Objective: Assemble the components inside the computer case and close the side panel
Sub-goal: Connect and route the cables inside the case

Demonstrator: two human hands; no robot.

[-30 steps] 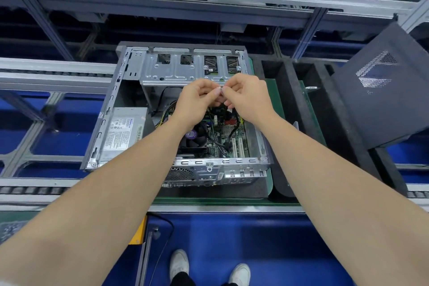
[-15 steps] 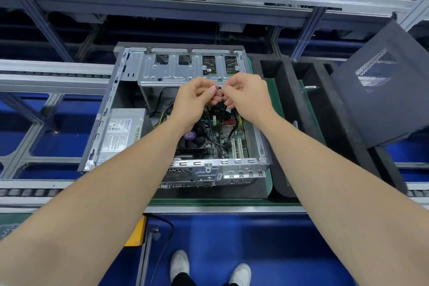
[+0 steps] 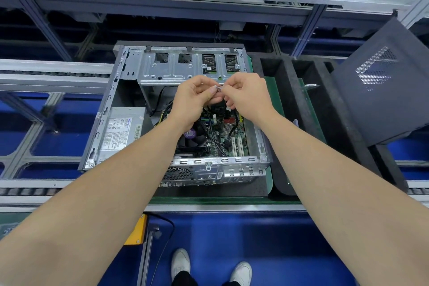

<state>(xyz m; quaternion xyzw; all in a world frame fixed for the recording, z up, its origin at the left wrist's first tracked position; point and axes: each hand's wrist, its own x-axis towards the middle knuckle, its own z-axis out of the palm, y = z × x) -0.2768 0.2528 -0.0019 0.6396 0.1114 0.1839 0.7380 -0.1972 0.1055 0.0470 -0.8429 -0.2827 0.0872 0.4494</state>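
Hands, left (image 3: 195, 100), right (image 3: 247, 96), pinch-tight on pale part (image 3: 217, 88)

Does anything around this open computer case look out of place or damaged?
Nothing looks damaged. The side panel leans tilted at the right, off the computer case, and loose black cables sprawl over the motherboard.

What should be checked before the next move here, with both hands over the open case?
1. Case open for access: ok.
2. Left hand and right hand both pinch the small pale part: ok.
3. What that part is: cannot tell.
4. Cables lie loose over the board: not ok for closing.
5. Side panel propped at right, off the case: ok.
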